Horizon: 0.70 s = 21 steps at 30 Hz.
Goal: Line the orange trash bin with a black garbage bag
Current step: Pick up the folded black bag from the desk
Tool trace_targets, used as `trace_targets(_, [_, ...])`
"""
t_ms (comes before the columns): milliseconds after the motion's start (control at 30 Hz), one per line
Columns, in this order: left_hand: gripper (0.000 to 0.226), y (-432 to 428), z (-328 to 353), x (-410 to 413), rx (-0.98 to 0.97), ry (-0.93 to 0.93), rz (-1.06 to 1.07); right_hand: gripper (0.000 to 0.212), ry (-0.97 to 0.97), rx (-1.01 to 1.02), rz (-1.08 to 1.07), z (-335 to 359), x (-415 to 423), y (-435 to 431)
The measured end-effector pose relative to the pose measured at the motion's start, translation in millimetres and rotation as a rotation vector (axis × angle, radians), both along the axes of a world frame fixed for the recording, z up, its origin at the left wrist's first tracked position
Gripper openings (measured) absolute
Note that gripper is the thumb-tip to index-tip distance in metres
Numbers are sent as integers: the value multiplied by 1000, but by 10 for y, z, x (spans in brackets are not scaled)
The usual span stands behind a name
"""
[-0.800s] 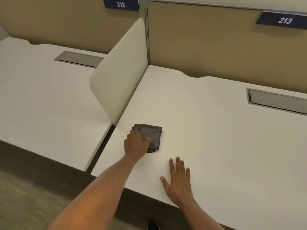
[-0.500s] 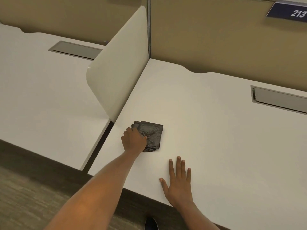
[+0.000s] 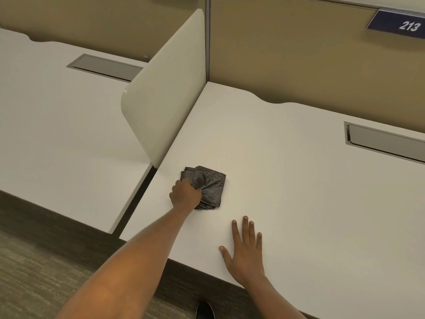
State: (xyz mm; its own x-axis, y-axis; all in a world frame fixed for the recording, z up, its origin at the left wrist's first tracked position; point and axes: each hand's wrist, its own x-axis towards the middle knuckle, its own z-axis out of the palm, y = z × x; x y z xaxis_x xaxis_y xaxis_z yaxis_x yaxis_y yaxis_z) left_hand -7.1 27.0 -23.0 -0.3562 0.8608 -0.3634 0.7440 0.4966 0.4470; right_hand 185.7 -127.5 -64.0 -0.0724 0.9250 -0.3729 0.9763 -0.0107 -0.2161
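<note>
A folded black garbage bag (image 3: 210, 185) lies on the white desk (image 3: 287, 180), near the desk's left edge. My left hand (image 3: 185, 195) is closed around the bag's near left corner, bunching the plastic. My right hand (image 3: 245, 252) rests flat on the desk near its front edge, fingers spread, holding nothing. No orange trash bin is in view.
A cream divider panel (image 3: 165, 93) stands between this desk and the neighbouring white desk (image 3: 57, 125) on the left. Each desk has a grey cable hatch (image 3: 386, 141). A tan partition wall with a "213" sign (image 3: 400, 24) rises behind. A dark shoe (image 3: 204, 310) shows on the carpet below.
My left hand has closed on the bag's corner and the plastic has bunched up under it. My right hand has stayed flat on the desk.
</note>
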Motion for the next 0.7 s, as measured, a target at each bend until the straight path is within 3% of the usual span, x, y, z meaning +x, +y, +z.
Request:
trace_targets(67, [18, -57, 32, 10, 60, -160, 12, 84, 23, -39, -19, 38, -20, 43])
trace_targets(167, [19, -173, 111, 53, 109, -336, 8, 83, 137, -107, -110, 157, -49, 147])
trace_targets(300, [23, -389, 261, 185, 136, -427, -48, 78, 496, -55, -398, 464, -65, 286])
trace_targets(433, [13, -738, 440, 387, 172, -509, -62, 73, 692, 34, -575, 753, 32, 255])
trace_targets(567, [14, -1154, 653, 601, 175, -627, -14, 48, 782, 139, -442, 1045, 183, -31])
trace_targets(700, [13, -1617, 937, 829, 185, -713, 68, 59, 799, 96, -194, 1294, 381, -511])
